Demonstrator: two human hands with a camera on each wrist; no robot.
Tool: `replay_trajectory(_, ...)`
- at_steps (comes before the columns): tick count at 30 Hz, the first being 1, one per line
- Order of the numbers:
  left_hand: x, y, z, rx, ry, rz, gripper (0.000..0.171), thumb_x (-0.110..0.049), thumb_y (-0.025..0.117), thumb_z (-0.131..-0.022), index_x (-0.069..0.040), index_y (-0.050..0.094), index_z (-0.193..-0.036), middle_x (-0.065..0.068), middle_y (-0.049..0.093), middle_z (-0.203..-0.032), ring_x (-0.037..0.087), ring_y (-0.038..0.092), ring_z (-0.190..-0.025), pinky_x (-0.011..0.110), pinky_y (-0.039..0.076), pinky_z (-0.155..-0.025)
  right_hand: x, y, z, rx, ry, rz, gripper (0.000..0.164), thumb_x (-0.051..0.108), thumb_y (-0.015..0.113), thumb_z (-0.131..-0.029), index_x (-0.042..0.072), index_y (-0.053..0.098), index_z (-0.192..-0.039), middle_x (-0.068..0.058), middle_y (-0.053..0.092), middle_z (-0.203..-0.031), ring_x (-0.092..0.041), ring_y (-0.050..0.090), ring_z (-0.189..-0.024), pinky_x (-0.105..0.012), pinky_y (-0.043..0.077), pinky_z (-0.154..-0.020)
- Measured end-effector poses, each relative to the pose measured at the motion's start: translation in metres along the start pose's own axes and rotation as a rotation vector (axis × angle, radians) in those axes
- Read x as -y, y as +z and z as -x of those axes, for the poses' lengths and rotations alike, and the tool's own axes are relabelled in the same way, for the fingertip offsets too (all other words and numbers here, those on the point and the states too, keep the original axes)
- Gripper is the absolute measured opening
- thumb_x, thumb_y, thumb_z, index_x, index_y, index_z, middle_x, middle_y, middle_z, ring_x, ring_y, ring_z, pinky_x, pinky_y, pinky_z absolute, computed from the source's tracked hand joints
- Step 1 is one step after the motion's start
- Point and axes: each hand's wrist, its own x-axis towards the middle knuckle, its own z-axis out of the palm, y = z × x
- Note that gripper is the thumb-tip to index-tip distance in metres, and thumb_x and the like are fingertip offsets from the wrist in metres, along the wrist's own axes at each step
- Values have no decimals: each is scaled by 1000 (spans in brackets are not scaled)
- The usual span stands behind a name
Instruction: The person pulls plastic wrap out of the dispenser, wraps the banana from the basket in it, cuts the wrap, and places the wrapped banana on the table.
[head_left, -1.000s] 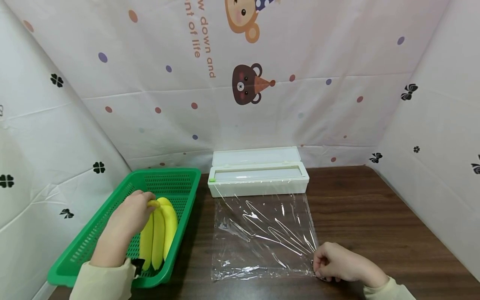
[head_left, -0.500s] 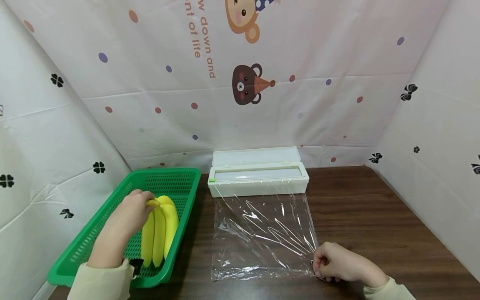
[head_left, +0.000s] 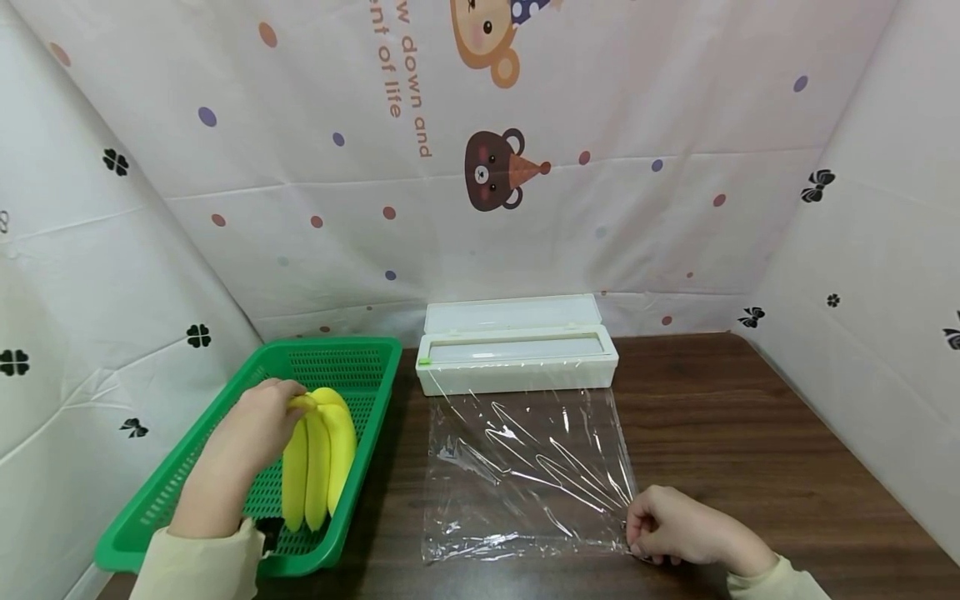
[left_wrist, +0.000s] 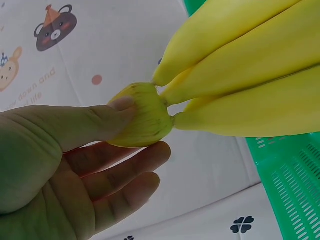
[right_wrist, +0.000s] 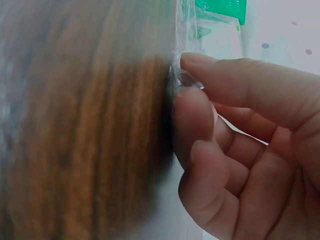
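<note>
A bunch of yellow bananas (head_left: 318,467) hangs down inside the green plastic basket (head_left: 390,375), at the left of the head view. My left hand (head_left: 251,429) pinches its stem (left_wrist: 142,117) between thumb and fingers, as the left wrist view shows close up. At the right, my right hand (head_left: 686,525) pinches the near right corner of a clear sheet of plastic wrap (head_left: 525,475) low over the table. Creases fan out from that corner. The sheet runs back to a white wrap dispenser (head_left: 517,375), whose lid (head_left: 513,312) stands raised.
The dark wooden table (head_left: 720,417) carries the basket on the left and the dispenser at the back middle. A printed cloth backdrop (head_left: 637,233) rises behind, with patterned white sheets (head_left: 885,358) along both sides. A small green slider (head_left: 424,361) sits at the dispenser's left end.
My left hand has shifted slightly back and to the left, and the bananas have risen a little with it. My right hand, the wrap and the dispenser stay in place.
</note>
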Motion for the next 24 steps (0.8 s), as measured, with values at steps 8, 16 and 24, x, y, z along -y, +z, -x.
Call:
replay_trajectory(8, -2, -4, 2, -26, 7, 3, 26, -5, 58, -91, 9, 61, -112, 30, 60, -111, 45, 55, -102, 52, 50, -80, 0, -1, 1, 11, -1, -6, 11, 3, 67, -79, 9, 62, -71, 7, 57, -57, -1, 49, -45, -17, 40, -39)
replay_trajectory(16, -1, -7, 2, -41, 7, 2, 28, -6, 57, -92, 9, 59, -115, 31, 58, -114, 46, 54, -104, 53, 49, -82, 0, -1, 1, 9, -12, -2, 10, 3, 66, -78, 9, 62, -71, 8, 57, -56, -1, 49, -45, -17, 41, -38)
replay_trajectory(24, 0, -9, 4, -87, 33, 6, 28, -4, 58, -91, 9, 58, -116, 32, 58, -114, 47, 54, -105, 54, 49, -82, 0, 0, 1, 3, -14, 1, 10, 3, 68, -79, 9, 63, -72, 7, 58, -57, -2, 49, -45, -18, 41, -39)
